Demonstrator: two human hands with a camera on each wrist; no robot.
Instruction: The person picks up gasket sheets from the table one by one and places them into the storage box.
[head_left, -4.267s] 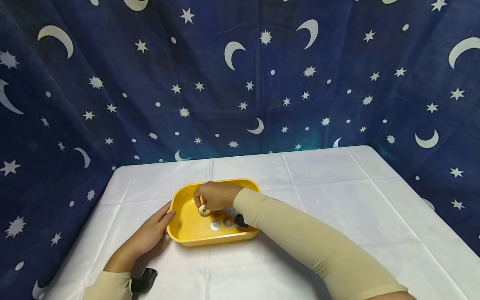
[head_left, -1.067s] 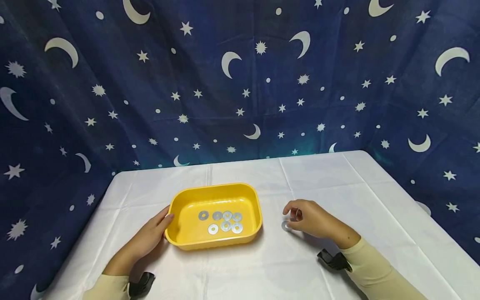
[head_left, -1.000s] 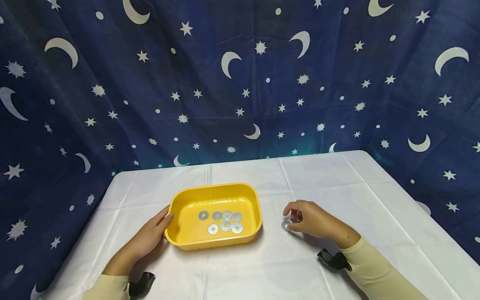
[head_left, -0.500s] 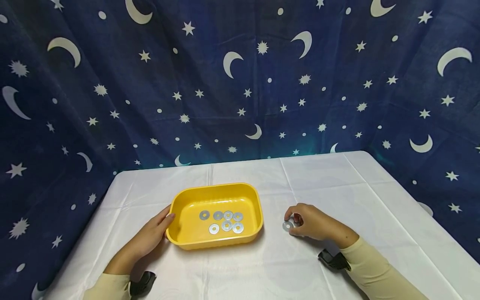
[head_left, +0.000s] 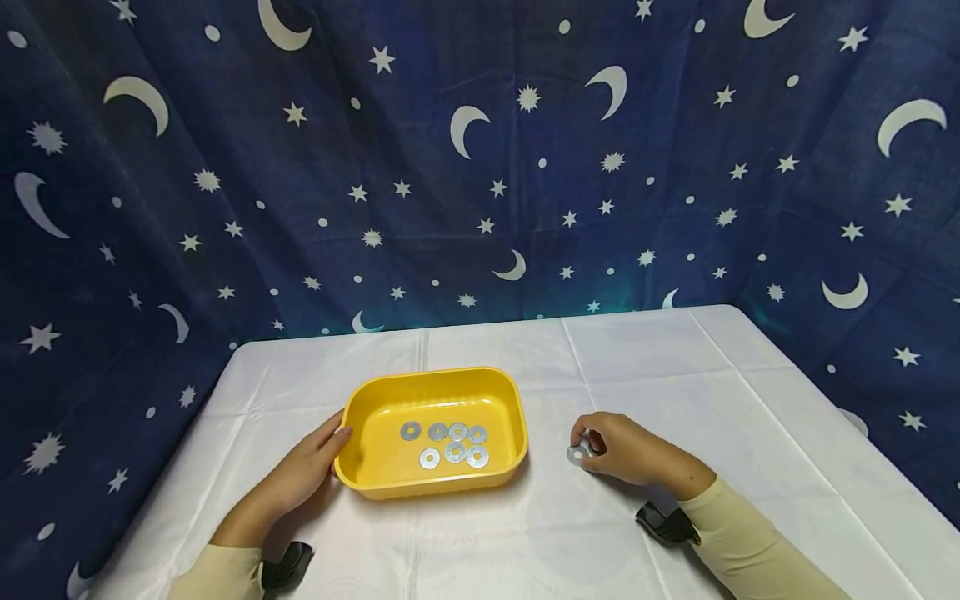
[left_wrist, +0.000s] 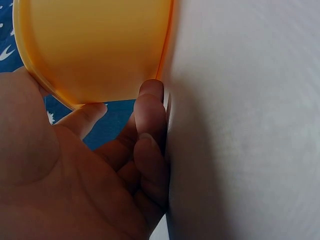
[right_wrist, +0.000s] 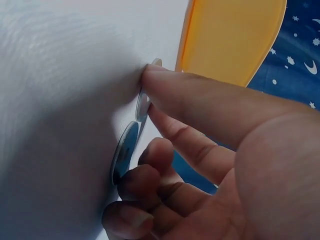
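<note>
My left hand [head_left: 303,467] grips the left end of a yellow tray [head_left: 431,483], thumb over the rim and fingers at the outer side and bottom edge. Several flat metal washers [head_left: 455,452] lie apart or edge to edge on the tray floor. To the right of the tray, my right hand [head_left: 626,447] pinches a washer [head_left: 576,455] between thumb and forefinger, and that washer lies flat on the cloth. A second washer [right_wrist: 125,150] shows beneath the curled fingers in the right wrist view; the hand largely covers it in the head view.
A white cloth [head_left: 495,550] covers the table. Dark blue fabric [head_left: 420,150] with moons and stars hangs behind and at both sides. Black wrist straps [head_left: 667,523] sit on both forearms.
My right hand has left a washer in the tray and moved right to the table. Over the last second its thumb and forefinger have closed on another washer. My left hand stays on the tray.
</note>
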